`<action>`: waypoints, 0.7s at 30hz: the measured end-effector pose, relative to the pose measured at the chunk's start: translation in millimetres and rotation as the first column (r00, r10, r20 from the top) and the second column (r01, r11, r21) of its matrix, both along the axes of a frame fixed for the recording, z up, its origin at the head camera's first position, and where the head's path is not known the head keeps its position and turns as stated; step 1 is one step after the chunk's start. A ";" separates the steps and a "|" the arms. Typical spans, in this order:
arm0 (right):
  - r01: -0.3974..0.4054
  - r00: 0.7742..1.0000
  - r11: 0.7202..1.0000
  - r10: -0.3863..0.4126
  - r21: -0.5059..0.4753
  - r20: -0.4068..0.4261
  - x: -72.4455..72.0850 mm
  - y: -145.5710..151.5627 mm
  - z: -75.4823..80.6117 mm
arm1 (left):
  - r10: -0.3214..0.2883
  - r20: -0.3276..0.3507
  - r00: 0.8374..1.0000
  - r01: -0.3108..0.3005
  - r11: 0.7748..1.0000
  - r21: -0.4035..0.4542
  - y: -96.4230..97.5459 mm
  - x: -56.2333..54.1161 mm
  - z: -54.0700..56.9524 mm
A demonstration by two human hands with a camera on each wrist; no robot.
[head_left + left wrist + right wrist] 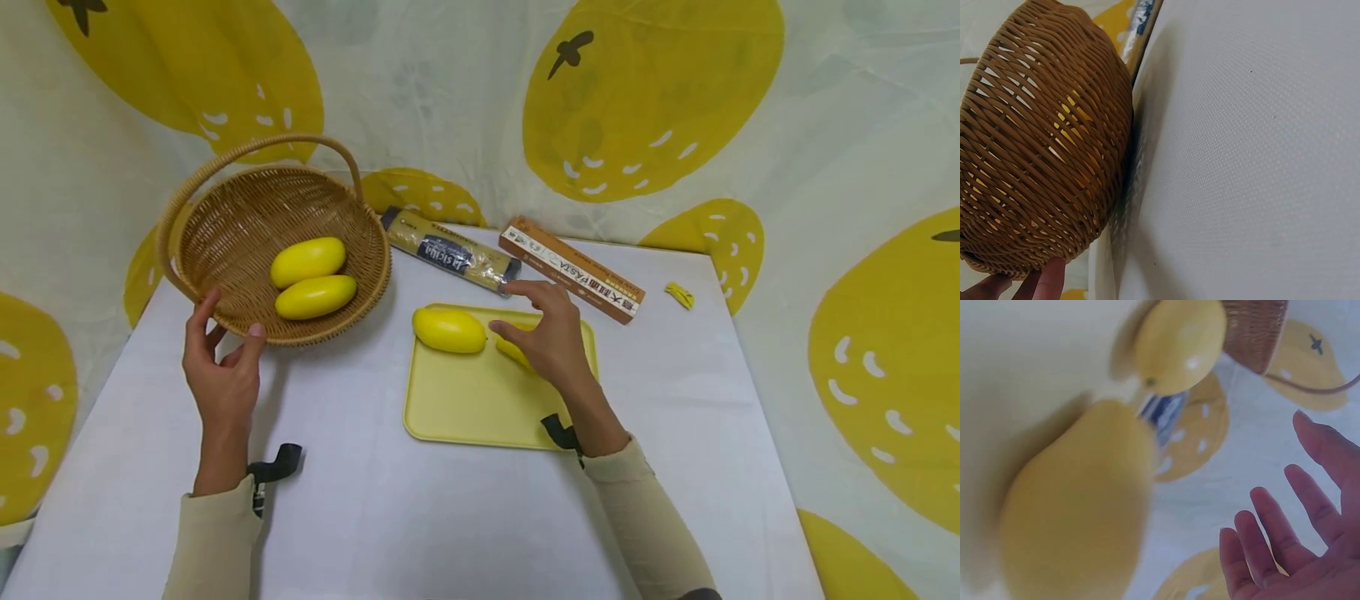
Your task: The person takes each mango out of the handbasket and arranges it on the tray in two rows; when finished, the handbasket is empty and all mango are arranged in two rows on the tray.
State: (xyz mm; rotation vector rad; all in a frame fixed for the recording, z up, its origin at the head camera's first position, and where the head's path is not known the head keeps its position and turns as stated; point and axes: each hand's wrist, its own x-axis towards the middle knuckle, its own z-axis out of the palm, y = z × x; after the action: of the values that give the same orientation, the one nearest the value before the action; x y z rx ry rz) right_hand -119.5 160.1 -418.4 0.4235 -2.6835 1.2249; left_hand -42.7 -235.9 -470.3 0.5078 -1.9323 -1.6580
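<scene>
1 fruit (1079, 512) is lying beside right hand (552, 337), spread wide | left hand (220, 371) is gripping basket (232, 217), likely steadying it

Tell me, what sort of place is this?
Maybe an indoor play or filming corner: a white-covered table, fruit-print cloth hanging behind it, and a wicker basket holding two yellow fruits.

PASTA box (572, 269) beside clear packet (450, 252), fruit-print curtain (442, 75), white tabletop (420, 525)

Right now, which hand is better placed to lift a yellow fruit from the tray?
Probably the right hand: it hangs over the tray, near two yellow fruits, while the left hand touches the basket.
</scene>
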 end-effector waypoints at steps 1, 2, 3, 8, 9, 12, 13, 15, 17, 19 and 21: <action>-0.018 1.000 1.000 0.017 -0.010 -0.011 -1.7 -5.1 2.0 | -0.001 0.003 1.000 0.001 1.000 -0.002 0.2 0.1 0.2; -0.033 0.999 0.999 0.032 -0.018 -0.016 -3.1 -10.3 4.6 | -0.001 0.005 1.000 0.001 1.000 -0.002 0.3 0.1 0.5; -0.050 0.999 0.998 0.049 -0.030 -0.019 -4.6 -15.5 6.8 | -0.001 0.005 1.000 0.001 1.000 0.001 0.5 0.2 0.9; -0.111 0.994 0.990 0.110 -0.082 -0.008 -10.8 -42.5 18.0 | -0.005 0.009 1.000 0.005 1.000 -0.001 1.9 1.1 3.9; -0.123 0.992 0.988 0.123 -0.095 -0.004 -12.1 -48.0 19.8 | -0.007 0.006 1.000 0.007 1.000 -0.001 2.3 1.5 4.7; -0.163 0.986 0.979 0.164 -0.121 -0.001 -16.0 -64.8 25.2 | -0.008 0.000 1.000 0.008 1.000 0.000 3.6 2.4 7.1; -0.177 0.984 0.976 0.178 -0.124 -0.003 -17.3 -70.4 26.6 | -0.008 0.000 1.000 0.008 1.000 0.000 4.0 2.6 7.7; -0.206 0.978 0.971 0.206 -0.124 -0.012 -19.9 -81.6 29.5 | -0.007 0.001 1.000 0.007 1.000 0.002 4.5 3.0 8.8; -0.234 0.972 0.965 0.232 -0.118 -0.024 -22.0 -92.6 31.9 | -0.008 0.007 1.000 0.008 1.000 -0.001 4.8 3.3 9.5; -0.255 0.967 0.961 0.253 -0.109 -0.033 -23.5 -103.5 34.7 | -0.009 0.010 1.000 0.009 1.000 0.001 4.8 3.6 10.1; -0.281 0.960 0.955 0.279 -0.092 -0.037 -24.6 -114.4 37.5 | -0.007 0.010 1.000 0.007 1.000 0.002 4.7 3.9 10.6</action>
State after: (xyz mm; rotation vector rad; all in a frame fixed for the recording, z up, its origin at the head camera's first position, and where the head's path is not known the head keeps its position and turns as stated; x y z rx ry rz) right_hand -144.1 45.6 -380.9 0.8213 -2.5952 1.4049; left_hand -38.8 -231.2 -459.7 0.5115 -1.9422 -1.6651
